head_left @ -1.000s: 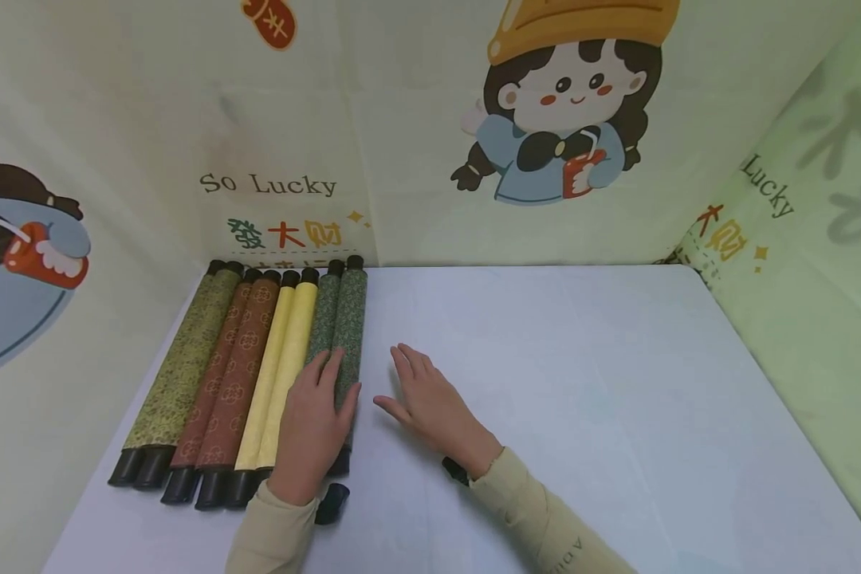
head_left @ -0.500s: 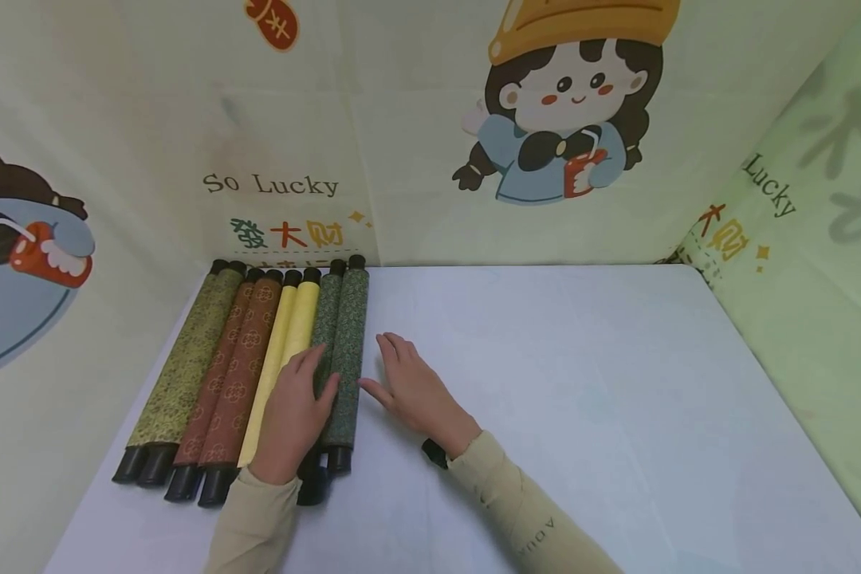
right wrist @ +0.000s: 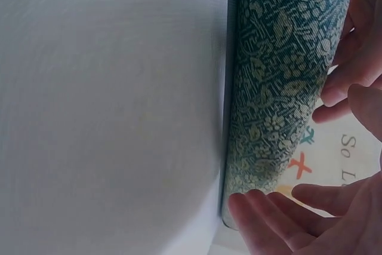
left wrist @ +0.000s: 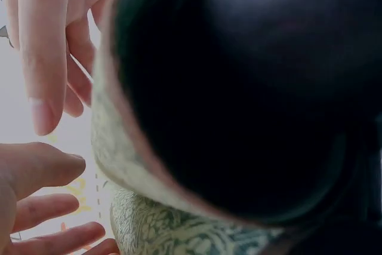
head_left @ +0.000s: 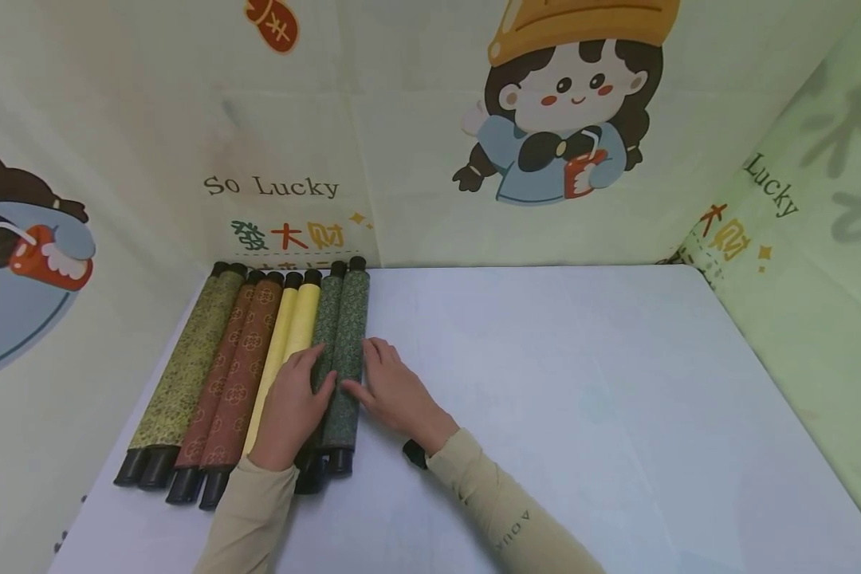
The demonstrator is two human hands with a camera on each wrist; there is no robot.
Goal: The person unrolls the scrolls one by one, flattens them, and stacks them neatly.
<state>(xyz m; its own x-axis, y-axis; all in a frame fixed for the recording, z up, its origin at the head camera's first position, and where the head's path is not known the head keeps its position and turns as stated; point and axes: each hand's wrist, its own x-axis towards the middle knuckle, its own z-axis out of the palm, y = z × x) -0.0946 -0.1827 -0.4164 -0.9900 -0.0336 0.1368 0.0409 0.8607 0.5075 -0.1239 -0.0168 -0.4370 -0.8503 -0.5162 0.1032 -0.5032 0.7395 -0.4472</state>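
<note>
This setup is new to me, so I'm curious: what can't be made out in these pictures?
Lower ends of the yellow rolls: head view, hidden by the left grip and sleeve.
Detail of the large black shape: left wrist view, too dark and blurred.
Rest of the leftmost cartoon figure: head view, cut off by the picture's edge.

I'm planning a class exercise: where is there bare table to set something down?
Free: the tabletop between the right hand and printed cloth, back and right; a smaller patch between the sleeves. Crowded: the left, scrolls packed side by side, the left hand over them.
</note>
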